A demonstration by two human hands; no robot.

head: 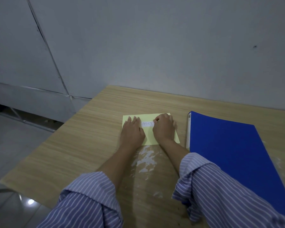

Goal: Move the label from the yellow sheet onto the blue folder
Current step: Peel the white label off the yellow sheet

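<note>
So far nothing has moved: the label [147,124] lies on the yellow sheet [161,141]; left hand [132,130] flat, right hand [164,127] pinching its edge; folder [234,148] waits bare beside.

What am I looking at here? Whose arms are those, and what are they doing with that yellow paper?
There is just one picture, taken by a camera worn on a person's head, so you see their own arms in striped sleeves reaching out. On the wooden table lies a yellow sheet with a white label that says ASSET. The left hand lies flat on the sheet, holding it down. The right hand has its fingertips curled at the label's right end, probably to peel it off. A blue folder lies closed to the right, apart from the sheet. No label is on it yet.
</note>
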